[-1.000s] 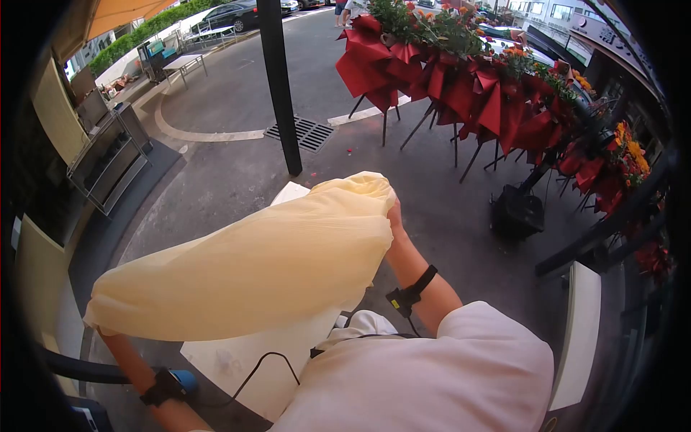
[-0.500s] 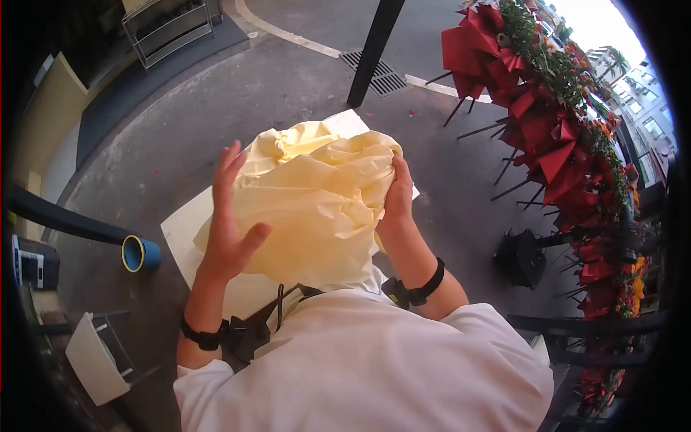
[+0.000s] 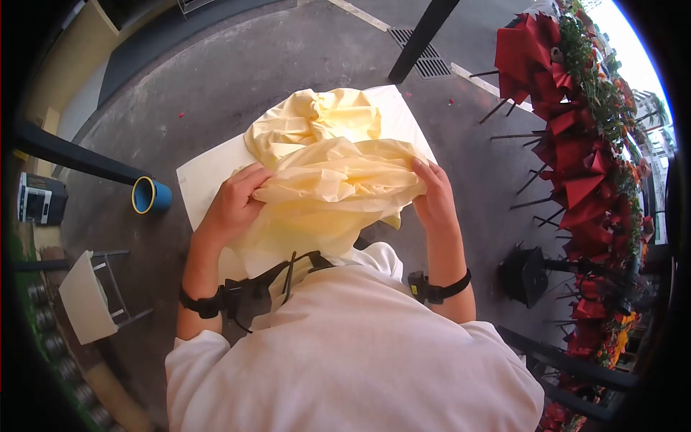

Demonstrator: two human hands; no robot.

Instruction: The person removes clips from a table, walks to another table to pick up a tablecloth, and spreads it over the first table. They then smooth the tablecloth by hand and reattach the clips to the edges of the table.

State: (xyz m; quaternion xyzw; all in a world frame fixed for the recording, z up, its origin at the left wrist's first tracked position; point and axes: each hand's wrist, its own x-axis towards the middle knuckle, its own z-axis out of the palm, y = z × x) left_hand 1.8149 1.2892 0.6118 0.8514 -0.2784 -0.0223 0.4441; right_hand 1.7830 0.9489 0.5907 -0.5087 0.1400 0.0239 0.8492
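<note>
At the far left, well away from the left hand, a white stool (image 3: 85, 297) with metal legs lies tilted, and a blue bucket (image 3: 161, 196) with a yellow rim is seen nearer, beside a dark bar (image 3: 83, 153). The left hand (image 3: 241, 201), a black strap (image 3: 199, 306) on its wrist, is nearly closed, its fingers curled and its thumb pressed against the left edge of a pale yellow cloth (image 3: 345, 173). The cloth is gathered into loose folds between the two hands; a further bunched portion lies just beyond them, and it cannot be told whether both form one piece. Under and around the cloth is a white table (image 3: 205, 173), its corners showing outward of the left hand and ahead of the right. The right hand (image 3: 435, 196), partly closed, grips the cloth's right edge, some of its fingers hidden behind the folds. A dark post (image 3: 421, 43) and a floor grate (image 3: 433, 65) are seen ahead of this hand. To its right are a black box (image 3: 524, 273) and, farther out, red-wrapped flowers (image 3: 572, 169) on thin legs.
</note>
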